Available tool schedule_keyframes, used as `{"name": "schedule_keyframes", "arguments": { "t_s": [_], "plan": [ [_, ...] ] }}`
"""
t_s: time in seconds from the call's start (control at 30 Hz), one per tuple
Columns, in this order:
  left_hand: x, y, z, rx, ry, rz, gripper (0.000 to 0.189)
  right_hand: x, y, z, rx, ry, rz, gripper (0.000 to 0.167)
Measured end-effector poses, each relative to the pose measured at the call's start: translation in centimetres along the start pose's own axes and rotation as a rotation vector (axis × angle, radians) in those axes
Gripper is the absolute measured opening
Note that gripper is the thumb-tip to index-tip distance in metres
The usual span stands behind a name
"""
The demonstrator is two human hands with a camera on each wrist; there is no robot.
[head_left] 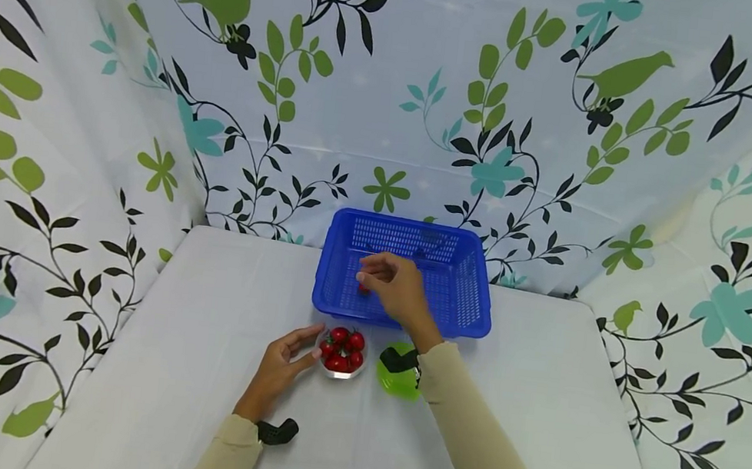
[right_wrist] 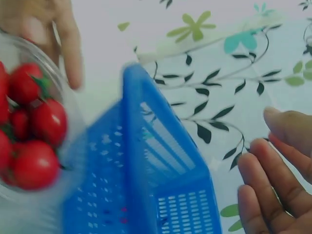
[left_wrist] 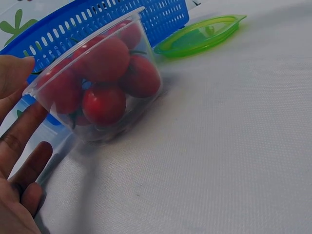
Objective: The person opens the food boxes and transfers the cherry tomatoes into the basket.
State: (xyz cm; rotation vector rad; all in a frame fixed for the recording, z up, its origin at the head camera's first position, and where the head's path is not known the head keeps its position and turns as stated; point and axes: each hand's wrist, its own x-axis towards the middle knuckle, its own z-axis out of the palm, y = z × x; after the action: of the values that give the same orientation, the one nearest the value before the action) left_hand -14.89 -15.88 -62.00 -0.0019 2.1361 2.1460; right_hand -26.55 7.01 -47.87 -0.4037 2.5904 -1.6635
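Call the clear plastic tub [head_left: 339, 375] the middle of the dial, with twelve straight ahead of the person. Nearest of all, out at seven, comes a beige sleeve [head_left: 222, 453], and it leads up to the left hand [head_left: 287, 357] at nine o'clock. Thumb and fingers are spread wide along the tub's side, no clenching here; a light, steadying touch, I'd say, so the tub doesn't slide. And inside it, the glossy round red tomatoes [left_wrist: 104, 105] with green stems, the tub standing uncovered so they can be reached from above. At three o'clock, the bright green plastic lid [head_left: 401, 382] lies flat on the white cloth-covered table [head_left: 199, 323], near enough to be handy, clear of the opening.

Up to one o'clock now! The right hand [head_left: 399, 287] is over the blue slotted plastic basket [head_left: 401, 322], fingers bent, thumb well apart from them, nothing seen between. Just below those fingertips, a lone red tomato [head_left: 363, 290] shows in the basket, toward its eight o'clock; apparently not gripped. The basket's width makes it an easy target. Beyond, at twelve, hangs the white leaf-and-bird-print curtain [head_left: 390, 112].
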Motion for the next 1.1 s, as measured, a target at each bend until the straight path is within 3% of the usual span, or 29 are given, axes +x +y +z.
{"name": "schedule_keyframes", "arguments": {
  "t_s": [0.27,0.43,0.63,1.1],
  "plan": [
    [-0.1,0.0,0.3,0.0,-0.011,0.005,0.053,-5.5,1.3,1.9,0.053,0.124,-0.06,0.027],
    [0.3,0.2,0.2,0.007,-0.006,0.023,0.052,-7.7,2.1,3.3,0.061,0.166,-0.07,0.025],
    [0.3,0.8,0.1,0.003,-0.005,0.025,0.053,-8.9,3.2,5.0,0.052,0.187,-0.048,0.025],
    [0.1,0.2,0.1,-0.001,-0.003,0.005,0.052,-10.2,5.3,8.0,-0.009,0.175,-0.014,0.026]
  ]
}}
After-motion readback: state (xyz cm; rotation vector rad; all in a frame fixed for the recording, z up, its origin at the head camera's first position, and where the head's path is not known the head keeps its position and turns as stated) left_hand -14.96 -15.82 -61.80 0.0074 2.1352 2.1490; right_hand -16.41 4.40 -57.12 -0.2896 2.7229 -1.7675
